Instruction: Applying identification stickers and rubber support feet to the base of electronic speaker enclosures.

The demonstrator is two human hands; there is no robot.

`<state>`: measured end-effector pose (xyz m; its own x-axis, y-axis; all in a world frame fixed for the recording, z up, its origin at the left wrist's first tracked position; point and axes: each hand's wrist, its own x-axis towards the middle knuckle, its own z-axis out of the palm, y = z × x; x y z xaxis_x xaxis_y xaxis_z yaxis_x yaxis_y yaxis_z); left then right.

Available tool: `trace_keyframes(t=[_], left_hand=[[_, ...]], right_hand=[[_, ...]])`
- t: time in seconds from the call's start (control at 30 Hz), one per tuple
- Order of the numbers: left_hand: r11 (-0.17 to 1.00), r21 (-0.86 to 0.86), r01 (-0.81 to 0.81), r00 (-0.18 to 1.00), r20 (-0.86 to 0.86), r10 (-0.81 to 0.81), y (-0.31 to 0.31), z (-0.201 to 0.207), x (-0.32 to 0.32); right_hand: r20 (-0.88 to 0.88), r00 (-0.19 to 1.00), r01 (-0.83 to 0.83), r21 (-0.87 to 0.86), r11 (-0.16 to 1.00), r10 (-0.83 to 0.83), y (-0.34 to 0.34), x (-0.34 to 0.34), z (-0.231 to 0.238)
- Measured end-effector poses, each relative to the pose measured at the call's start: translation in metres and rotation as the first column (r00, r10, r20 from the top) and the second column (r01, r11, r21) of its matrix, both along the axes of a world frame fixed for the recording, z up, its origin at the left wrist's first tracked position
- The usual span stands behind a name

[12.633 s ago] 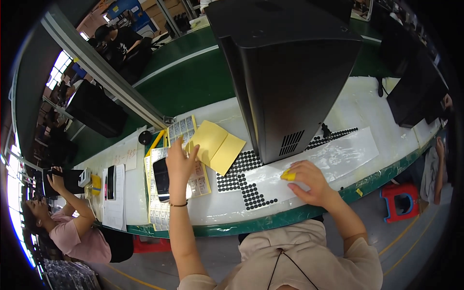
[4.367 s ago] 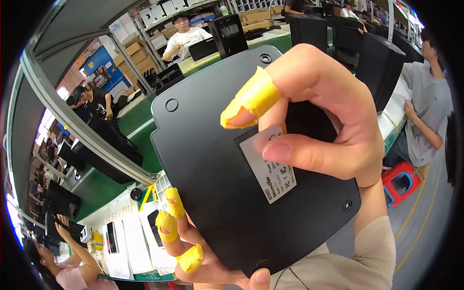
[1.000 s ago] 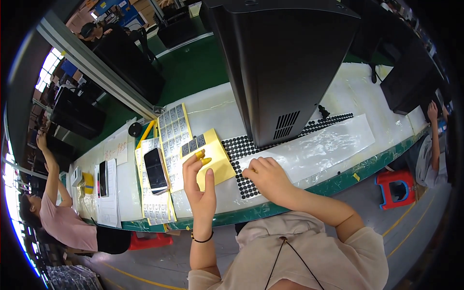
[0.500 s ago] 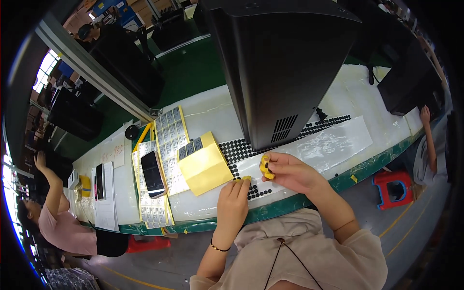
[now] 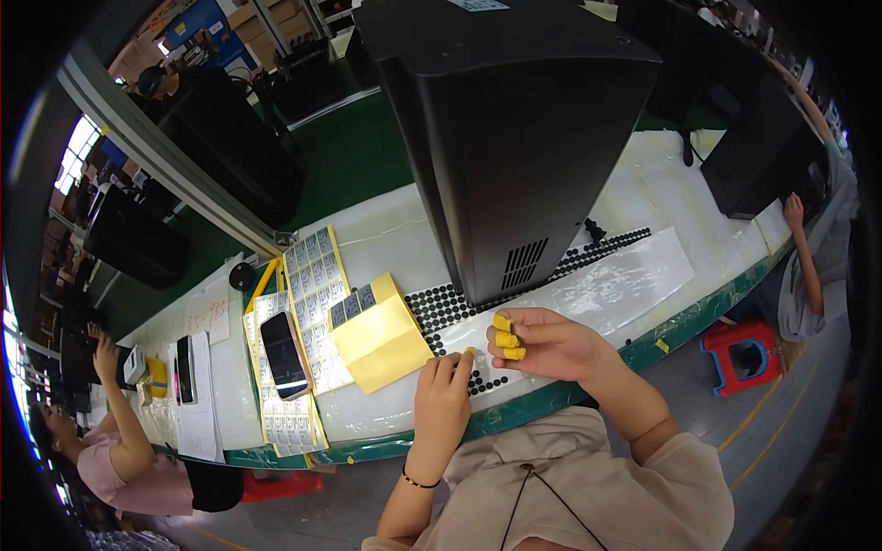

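Note:
Beside the front edge of the tall black cabinet (image 5: 542, 165), my right hand (image 5: 560, 349) is raised over the table, its fingers curled in toward the thumb. Yellow finger cots (image 5: 504, 338) cover several of its fingertips; whether a pad is pinched there is hidden. My left hand (image 5: 442, 404) rests with fingers together on the near end of a white backing sheet (image 5: 634, 285), also with a yellow cot at a fingertip. Small round black pads (image 5: 434, 308) stick to that sheet in rows, partly behind the cabinet. What the left fingertips grip, if anything, cannot be made out.
A folded yellow label sheet (image 5: 386, 344), more label sheets (image 5: 312, 266) and a phone (image 5: 286, 356) lie to the left. A second phone (image 5: 186, 367) sits on papers. Co-workers stand at both sides; a red stool (image 5: 749, 358) is at the right.
My right hand has turned so that its yellow-capped fingertips show; a black pad seen there earlier is no longer visible. My left hand stays by the sheet. The view has shifted slightly.

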<state>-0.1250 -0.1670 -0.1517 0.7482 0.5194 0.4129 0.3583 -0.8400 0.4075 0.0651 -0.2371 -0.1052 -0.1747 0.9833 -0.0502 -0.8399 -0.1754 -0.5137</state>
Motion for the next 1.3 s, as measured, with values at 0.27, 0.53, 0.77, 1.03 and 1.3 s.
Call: trace_keyframes(t=[0.27, 0.53, 0.77, 1.03, 1.3], left_hand=[[0.983, -0.135, 0.127, 0.992, -0.001, -0.128, 0.013, 0.000, 0.000], [0.976, -0.080, 0.203, 0.953, 0.245, -0.178, 0.009, 0.024, 0.011], [0.984, -0.070, 0.162, 0.949, 0.284, -0.136, 0.016, 0.043, 0.017], [0.996, -0.037, 0.081, 0.945, 0.321, -0.065, 0.025, 0.061, 0.016], [0.999, -0.027, -0.023, 0.932, 0.361, 0.031, 0.040, 0.073, 0.015]], right_hand=[[0.607, 0.171, 0.176, 0.756, 0.630, -0.776, -0.025, 0.037, 0.105], [0.289, -0.470, 0.057, 0.953, 0.298, -0.834, 0.005, 0.098, 0.211], [0.469, -0.425, -0.028, 0.848, 0.529, -0.774, 0.018, 0.110, 0.228], [0.112, -0.615, -0.284, 0.892, 0.352, -0.781, 0.020, 0.107, 0.224], [-0.207, -0.507, -0.170, 0.976, -0.139, -0.837, 0.044, 0.110, 0.187]])
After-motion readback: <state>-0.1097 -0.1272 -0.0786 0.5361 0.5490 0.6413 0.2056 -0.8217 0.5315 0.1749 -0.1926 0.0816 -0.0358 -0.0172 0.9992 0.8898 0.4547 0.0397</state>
